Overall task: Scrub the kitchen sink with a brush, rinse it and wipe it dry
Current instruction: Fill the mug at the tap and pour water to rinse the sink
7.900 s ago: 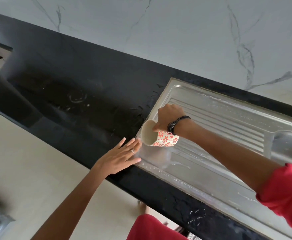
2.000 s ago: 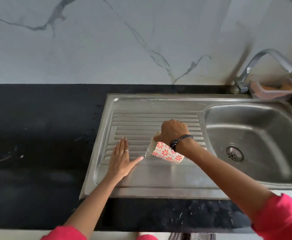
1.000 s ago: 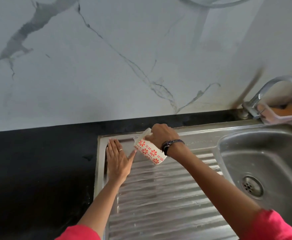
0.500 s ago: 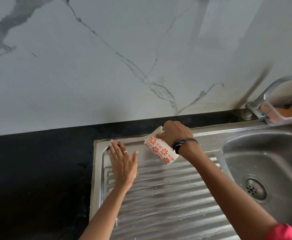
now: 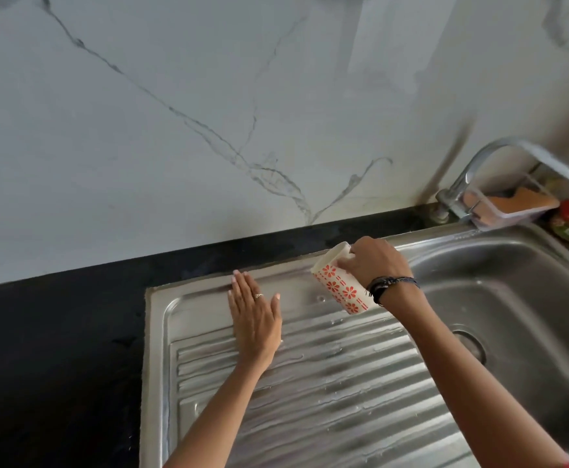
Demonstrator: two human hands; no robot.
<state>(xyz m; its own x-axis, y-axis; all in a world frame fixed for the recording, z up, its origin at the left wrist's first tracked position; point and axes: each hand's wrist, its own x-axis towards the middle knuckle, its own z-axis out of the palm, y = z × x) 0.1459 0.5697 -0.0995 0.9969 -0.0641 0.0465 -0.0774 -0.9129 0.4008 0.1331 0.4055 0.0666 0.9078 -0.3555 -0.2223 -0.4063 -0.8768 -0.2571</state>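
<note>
The right hand (image 5: 374, 261) grips the floral cup (image 5: 340, 287), tipped with its mouth toward the back rim of the drainboard (image 5: 327, 383); just to its left the left hand (image 5: 254, 319) presses flat, fingers (image 5: 242, 285) straight and together; the basin (image 5: 512, 298) lies right.

A steel sink (image 5: 310, 393) with a wet ribbed draining board beside its basin (image 5: 519, 298) is set in the black counter, and a white cup (image 5: 340, 285) with red flowers is tipped over the board's far edge.
</note>
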